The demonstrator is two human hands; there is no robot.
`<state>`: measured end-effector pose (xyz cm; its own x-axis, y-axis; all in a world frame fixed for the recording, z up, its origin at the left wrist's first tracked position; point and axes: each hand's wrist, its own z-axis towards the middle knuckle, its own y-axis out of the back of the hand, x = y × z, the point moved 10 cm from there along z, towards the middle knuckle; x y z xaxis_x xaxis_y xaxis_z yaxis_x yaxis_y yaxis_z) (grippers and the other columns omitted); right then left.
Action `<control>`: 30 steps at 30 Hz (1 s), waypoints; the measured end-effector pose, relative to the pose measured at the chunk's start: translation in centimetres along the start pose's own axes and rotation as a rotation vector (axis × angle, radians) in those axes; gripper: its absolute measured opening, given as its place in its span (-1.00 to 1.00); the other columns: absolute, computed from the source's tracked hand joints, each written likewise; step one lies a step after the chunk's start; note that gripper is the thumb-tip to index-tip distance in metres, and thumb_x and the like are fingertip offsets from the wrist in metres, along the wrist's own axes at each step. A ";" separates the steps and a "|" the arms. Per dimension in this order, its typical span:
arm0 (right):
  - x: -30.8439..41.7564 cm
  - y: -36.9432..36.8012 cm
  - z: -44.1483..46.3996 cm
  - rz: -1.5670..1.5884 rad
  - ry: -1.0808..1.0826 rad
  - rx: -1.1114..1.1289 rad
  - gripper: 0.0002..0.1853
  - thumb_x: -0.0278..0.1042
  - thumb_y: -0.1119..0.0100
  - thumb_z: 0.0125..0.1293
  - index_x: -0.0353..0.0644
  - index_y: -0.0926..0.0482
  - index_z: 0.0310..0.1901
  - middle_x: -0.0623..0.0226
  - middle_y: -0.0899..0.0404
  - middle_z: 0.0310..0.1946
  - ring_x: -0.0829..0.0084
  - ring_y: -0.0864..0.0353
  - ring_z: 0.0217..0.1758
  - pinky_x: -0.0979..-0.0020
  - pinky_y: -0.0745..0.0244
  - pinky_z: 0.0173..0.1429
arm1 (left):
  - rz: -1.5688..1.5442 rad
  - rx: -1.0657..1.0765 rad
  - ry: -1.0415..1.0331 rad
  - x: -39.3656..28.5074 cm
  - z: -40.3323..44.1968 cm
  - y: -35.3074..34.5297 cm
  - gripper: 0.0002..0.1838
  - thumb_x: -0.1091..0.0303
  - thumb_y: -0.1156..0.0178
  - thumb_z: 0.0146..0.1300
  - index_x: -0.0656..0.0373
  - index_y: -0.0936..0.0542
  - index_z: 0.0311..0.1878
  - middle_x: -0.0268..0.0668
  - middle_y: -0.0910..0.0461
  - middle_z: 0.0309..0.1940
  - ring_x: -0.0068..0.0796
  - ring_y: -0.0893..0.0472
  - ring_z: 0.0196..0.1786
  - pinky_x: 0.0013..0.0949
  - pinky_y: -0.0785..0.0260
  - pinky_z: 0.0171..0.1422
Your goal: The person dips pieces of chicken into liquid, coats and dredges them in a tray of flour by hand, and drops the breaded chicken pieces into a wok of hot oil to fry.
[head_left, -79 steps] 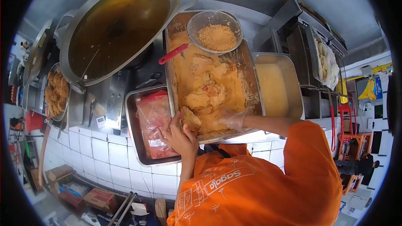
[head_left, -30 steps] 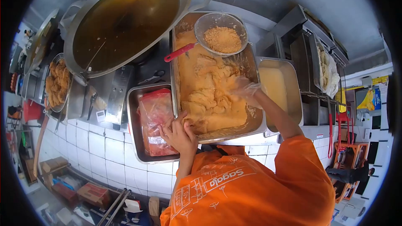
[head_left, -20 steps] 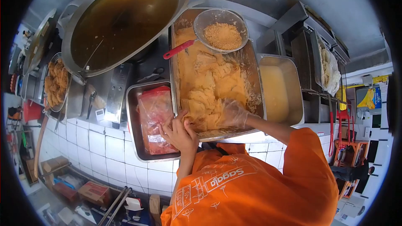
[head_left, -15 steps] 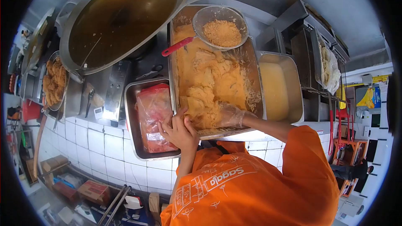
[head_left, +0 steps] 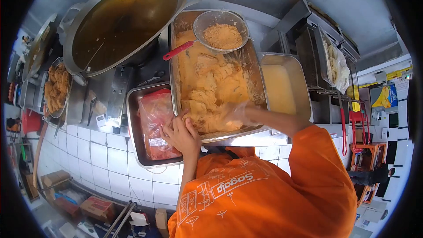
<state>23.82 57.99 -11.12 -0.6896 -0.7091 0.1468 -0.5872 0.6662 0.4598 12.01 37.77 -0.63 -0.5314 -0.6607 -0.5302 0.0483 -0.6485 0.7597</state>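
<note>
A large metal tray [head_left: 263,79] holds tan flour and several coated pieces [head_left: 205,99]. At its near left corner, my left hand [head_left: 180,133] rests against the rim with its fingers apart. In a clear glove, my right hand [head_left: 235,113] is low in the flour on the near right side, smeared by motion, so its fingers and anything in them cannot be made out. A sieve [head_left: 222,33] with crumbs and a red handle lies across the far part of the tray.
Left of the tray is a smaller pan [head_left: 133,143] with bagged raw meat [head_left: 154,125]. A big wok of oil [head_left: 125,26] stands at the far left. Fried pieces [head_left: 56,89] fill a basket beyond. Right are a pan of pale liquid [head_left: 278,90] and wire racks.
My right hand has moved within the flour, from the tray's middle right to its near side, and now lifts slightly rightward. My left hand has stayed at the rim. The view has shifted slightly.
</note>
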 end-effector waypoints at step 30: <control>4.2 -7.9 6.4 -0.135 0.552 0.107 -0.30 0.00 -0.22 0.31 0.04 -0.37 0.47 0.24 -0.34 0.53 0.27 -0.37 0.54 -0.03 -0.30 0.50 | 0.007 0.011 0.014 0.2 -0.1 -0.2 -0.77 0.17 -0.07 0.51 -0.06 -0.69 0.00 -0.56 -0.71 0.01 -0.24 -0.47 0.21 0.08 0.05 0.58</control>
<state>22.91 51.22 -19.74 -0.2993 -0.7858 0.5412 -0.7139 0.5608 0.4194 12.04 37.72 -0.90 -0.5189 -0.6705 -0.5302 0.0424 -0.6397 0.7675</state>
